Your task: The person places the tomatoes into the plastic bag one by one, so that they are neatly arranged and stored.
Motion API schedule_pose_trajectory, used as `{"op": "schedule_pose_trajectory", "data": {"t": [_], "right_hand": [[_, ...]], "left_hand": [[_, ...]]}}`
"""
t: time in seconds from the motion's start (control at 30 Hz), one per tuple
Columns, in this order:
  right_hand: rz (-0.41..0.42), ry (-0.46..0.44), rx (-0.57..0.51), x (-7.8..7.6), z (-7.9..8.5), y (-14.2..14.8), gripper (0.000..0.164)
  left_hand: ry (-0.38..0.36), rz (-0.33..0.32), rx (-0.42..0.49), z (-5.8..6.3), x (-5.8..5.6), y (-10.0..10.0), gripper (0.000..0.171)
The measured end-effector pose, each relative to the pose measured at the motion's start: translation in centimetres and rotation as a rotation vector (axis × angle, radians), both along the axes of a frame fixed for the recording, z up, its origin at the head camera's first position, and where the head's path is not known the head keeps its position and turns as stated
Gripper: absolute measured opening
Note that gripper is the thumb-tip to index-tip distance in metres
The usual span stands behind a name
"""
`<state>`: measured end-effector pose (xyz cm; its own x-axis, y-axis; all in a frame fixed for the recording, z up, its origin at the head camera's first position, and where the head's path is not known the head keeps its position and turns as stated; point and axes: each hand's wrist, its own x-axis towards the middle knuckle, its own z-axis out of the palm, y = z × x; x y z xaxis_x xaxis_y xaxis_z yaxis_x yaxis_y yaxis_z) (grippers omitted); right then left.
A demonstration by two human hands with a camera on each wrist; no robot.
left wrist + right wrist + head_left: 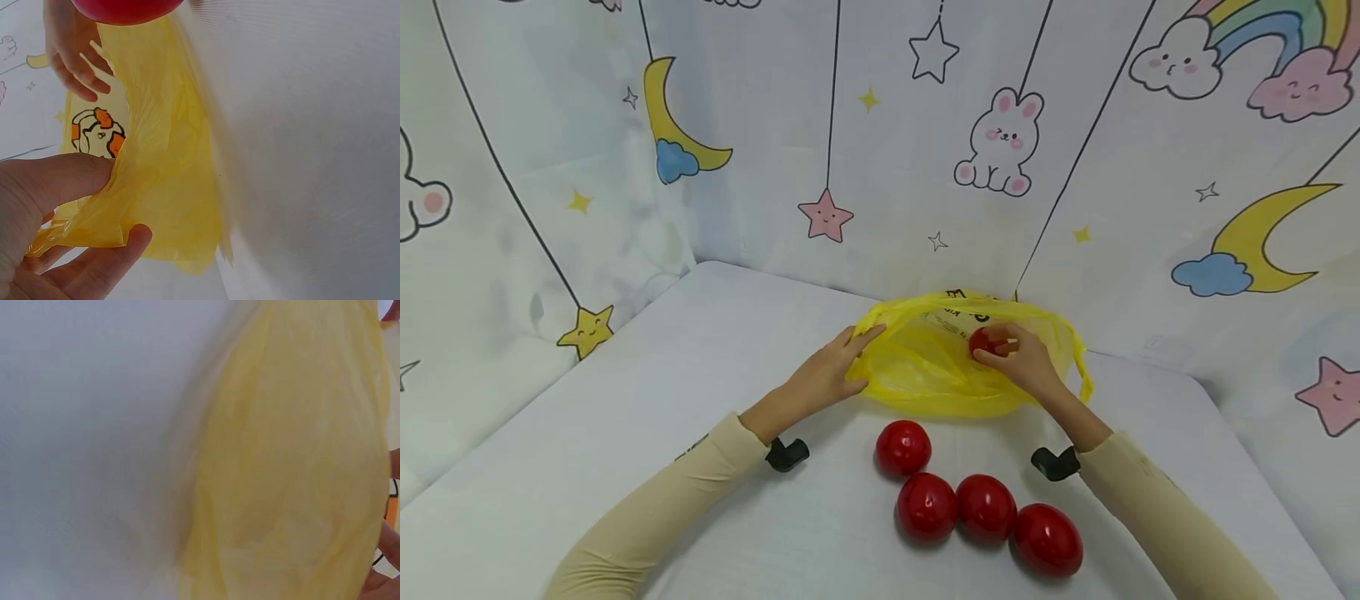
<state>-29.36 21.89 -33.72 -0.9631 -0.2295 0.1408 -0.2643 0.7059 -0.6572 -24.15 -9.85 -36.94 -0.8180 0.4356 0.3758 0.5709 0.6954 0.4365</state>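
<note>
A yellow plastic bag lies on the white table with its mouth spread toward me. My left hand holds its left edge, the plastic caught between thumb and fingers in the left wrist view. Over the mouth's right side is my right hand, fingers apart. A glossy red ball shows inside the mouth, just under those fingertips and partly covered by them. Both wrist views hide this ball behind the bag's front wall.
Several glossy red balls sit on the table in front of the bag, between my forearms. Black wrist cameras stick out beneath both wrists. A white cloth wall with cartoon moons, stars and a rabbit rises behind the bag.
</note>
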Motion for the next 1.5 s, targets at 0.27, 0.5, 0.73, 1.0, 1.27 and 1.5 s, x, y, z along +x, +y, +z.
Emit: {"op": "schedule_pose_trajectory", "data": {"t": [0.27, 0.5, 0.73, 1.0, 1.27, 1.5], "right_hand": [[0.045, 0.025, 0.03, 1.6, 0.2, -0.2, 0.047], [0.09, 0.014, 0.035, 2.9, 0.5, -0.1, 0.045], [0.136, 0.033, 0.022, 4.6, 0.8, 0.2, 0.043], [0.139, 0.017, 0.001, 6.8, 1.4, 0.8, 0.04], [0.117, -0.001, -0.012, 9.0, 1.5, 1.9, 0.037], [0.123, -0.046, -0.002, 10.9, 1.4, 3.0, 0.041]], "left_hand": [[-0.023, 0.011, -0.005, 0.1, 0.0, 0.1, 0.08], [-0.03, 0.014, -0.006, 0.5, 0.1, 0.0, 0.08], [-0.033, 0.023, -0.007, 0.6, 0.1, -0.2, 0.08], [-0.041, 0.015, 0.005, 0.2, 0.1, -0.1, 0.08], [-0.041, 0.015, 0.005, 0.0, 0.1, 0.1, 0.08], [-0.028, 0.013, -0.004, 0.1, 0.1, 0.1, 0.08]]}}
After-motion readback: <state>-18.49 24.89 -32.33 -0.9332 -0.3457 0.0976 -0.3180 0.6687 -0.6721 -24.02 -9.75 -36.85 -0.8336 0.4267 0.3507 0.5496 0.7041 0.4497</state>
